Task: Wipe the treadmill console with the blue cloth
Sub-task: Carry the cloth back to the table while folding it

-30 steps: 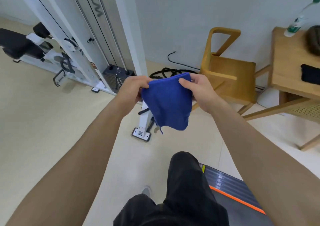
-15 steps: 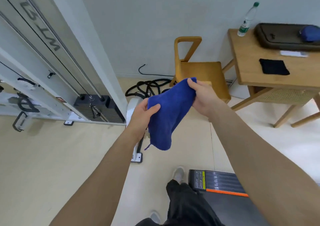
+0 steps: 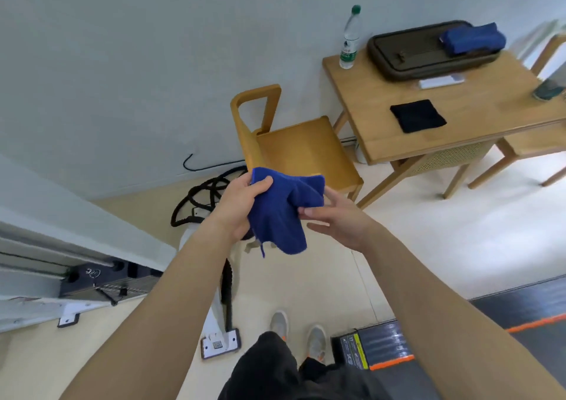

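1. Head view: your left hand (image 3: 237, 203) pinches the top corner of the blue cloth (image 3: 281, 212), thumb over the fabric, and the rest of it hangs crumpled below.
2. Your right hand (image 3: 335, 217) is spread, fingers loosely extended; its fingertips seem to touch the cloth's right edge, though a firm grip cannot be told from here.
3. The cloth is held in the air in front of a wooden chair (image 3: 294, 145), above the pale floor.
4. The treadmill (image 3: 428, 338) shows only as a dark deck with an orange stripe at lower right; its console is out of view.
5. A wooden table (image 3: 459, 99) stands to the right.
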{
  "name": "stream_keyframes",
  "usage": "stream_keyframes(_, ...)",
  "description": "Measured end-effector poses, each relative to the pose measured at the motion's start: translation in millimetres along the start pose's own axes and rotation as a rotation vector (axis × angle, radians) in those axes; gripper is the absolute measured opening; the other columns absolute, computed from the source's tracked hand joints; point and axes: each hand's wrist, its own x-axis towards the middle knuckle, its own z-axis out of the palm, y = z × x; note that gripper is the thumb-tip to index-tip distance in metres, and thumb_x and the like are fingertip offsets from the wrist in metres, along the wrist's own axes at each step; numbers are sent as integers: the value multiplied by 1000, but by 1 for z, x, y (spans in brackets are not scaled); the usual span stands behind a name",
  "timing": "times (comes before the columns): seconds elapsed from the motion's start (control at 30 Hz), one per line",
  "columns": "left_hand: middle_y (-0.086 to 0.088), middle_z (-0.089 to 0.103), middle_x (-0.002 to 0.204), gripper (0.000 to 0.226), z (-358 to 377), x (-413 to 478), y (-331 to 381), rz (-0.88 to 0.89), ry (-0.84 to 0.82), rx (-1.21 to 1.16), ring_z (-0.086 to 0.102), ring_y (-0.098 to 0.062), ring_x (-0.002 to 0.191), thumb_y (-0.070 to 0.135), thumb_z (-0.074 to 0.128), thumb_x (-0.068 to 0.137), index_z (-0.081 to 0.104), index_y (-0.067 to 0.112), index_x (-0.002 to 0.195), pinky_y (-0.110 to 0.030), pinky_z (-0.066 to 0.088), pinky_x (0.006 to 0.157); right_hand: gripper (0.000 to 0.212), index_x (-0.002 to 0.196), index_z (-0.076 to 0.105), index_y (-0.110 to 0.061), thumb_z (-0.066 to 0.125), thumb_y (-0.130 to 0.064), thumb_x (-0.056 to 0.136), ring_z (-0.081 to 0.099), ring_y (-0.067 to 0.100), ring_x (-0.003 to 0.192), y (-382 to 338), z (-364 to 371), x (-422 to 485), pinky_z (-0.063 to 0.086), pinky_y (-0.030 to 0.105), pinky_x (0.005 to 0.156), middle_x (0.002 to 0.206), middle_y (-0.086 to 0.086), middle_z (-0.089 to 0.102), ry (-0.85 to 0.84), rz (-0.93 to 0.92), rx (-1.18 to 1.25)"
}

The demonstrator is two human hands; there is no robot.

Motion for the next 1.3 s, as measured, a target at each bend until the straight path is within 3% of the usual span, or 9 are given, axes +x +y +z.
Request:
stream_keyframes(0.1, -18, 70, 122, 32, 12, 44, 15, -43, -70, 2, 67, -33, 115, 18, 61, 99, 62, 2, 127, -42, 56, 91, 32, 117, 70, -17, 72, -8, 86, 65, 19, 113, -19, -19, 22, 46, 43, 106, 110, -3, 74, 183, -1, -113)
stream_keyframes(0.2, -18, 70, 120, 30, 31, 79, 30, -79, -129, 24, 68, -31, 111, 19, 61, 99, 63, 3, 125, -44, 56, 94, 23, 110, 73, -17, 73, -16, 87, 61, 20, 99, -30, -31, 32, 50, 39, 99, 103, -1, 71, 278, -10, 36)
stream_keyframes(0.37, -14, 74, 114, 26, 62, 127, 51, -64, -208, 118, 69, -30, 110, 17, 61, 99, 66, 5, 122, -44, 56, 94, 27, 120, 70, -19, 63, -13, 94, 66, 23, 116, -49, -58, 37, 49, 40, 100, 121, 4, 72, 450, -110, 253)
stream_keyframes(0.7, -11, 75, 110, 34, 193, 195, 57, -188, -337, 434, 74, -25, 96, -1, 75, 85, 66, 11, 116, -42, 62, 86, 52, 133, 57, -20, 65, 0, 86, 67, 29, 110, -78, -192, 8, 56, 31, 81, 118, 19, 68, 812, -155, 306)
stream_keyframes(0.83, -13, 73, 110, 30, 259, 232, 50, -177, -289, 684, 70, -28, 100, -1, 79, 82, 68, 5, 109, -45, 59, 91, 57, 133, 59, -20, 65, 6, 83, 68, 29, 105, -95, -266, -4, 57, 27, 73, 112, 25, 66, 745, -63, 70)
stream_keyframes(0.93, -8, 61, 127, 60, 315, 256, 48, -107, -226, 846, 62, -28, 112, 7, 80, 82, 52, 10, 135, -46, 55, 95, 61, 133, 59, -17, 70, 6, 79, 68, 23, 94, -114, -326, -6, 55, 23, 63, 99, 12, 66, 710, 64, -156)
stream_keyframes(1.0, -9, 52, 137, 72, 338, 265, 49, -23, -251, 951, 56, -30, 120, 7, 77, 85, 41, 19, 147, -45, 53, 98, 64, 133, 60, -18, 73, 5, 75, 67, 25, 95, -123, -350, -4, 57, 27, 63, 109, 8, 67, 679, 154, -342)
stream_keyframes(1.13, -5, 59, 129, 41, 402, 285, 47, 62, -335, 1042, 56, -22, 113, 5, 67, 90, 62, 19, 128, -36, 53, 91, 45, 118, 71, -12, 67, 3, 75, 68, 32, 95, -146, -411, -4, 62, 40, 78, 109, 11, 70, 658, 280, -720)
stream_keyframes(1.3, -10, 68, 97, 17, 457, 321, 45, 92, -358, 1215, 66, -26, 91, 7, 76, 81, 66, 5, 95, -42, 57, 82, 5, 77, 70, -12, 75, -11, 74, 64, 22, 70, -173, -476, 2, 51, 29, 56, 72, 6, 66, 662, 306, -935)
